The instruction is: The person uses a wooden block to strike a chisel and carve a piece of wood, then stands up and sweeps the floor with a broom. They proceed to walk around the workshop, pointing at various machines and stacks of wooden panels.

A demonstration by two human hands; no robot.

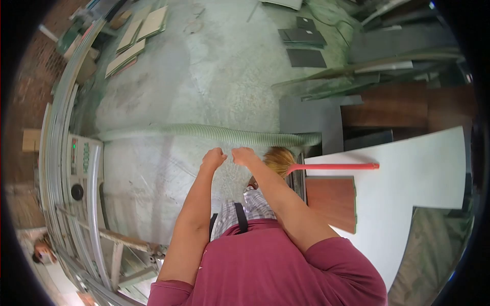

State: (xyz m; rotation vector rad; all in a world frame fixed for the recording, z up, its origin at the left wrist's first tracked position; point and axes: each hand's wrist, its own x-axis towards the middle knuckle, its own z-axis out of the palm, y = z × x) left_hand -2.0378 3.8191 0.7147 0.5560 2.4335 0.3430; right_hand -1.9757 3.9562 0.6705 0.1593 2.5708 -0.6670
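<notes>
Our left hand [215,157] and right hand [243,156] are both curled into fists mid-frame, nothing visible in them. The hose [219,133] runs just above. The broom [326,167]'s right of centre, partly over the white board [398,178], probably parked there for easy reach, we'd guess.

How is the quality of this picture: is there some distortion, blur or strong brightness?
In the head view, the metal rails bow and the corners go black; in the head view, the left hand and right hand look fairly clear, the far-right edge smeared; in the head view, the white board is bright, showing little detail.
</notes>
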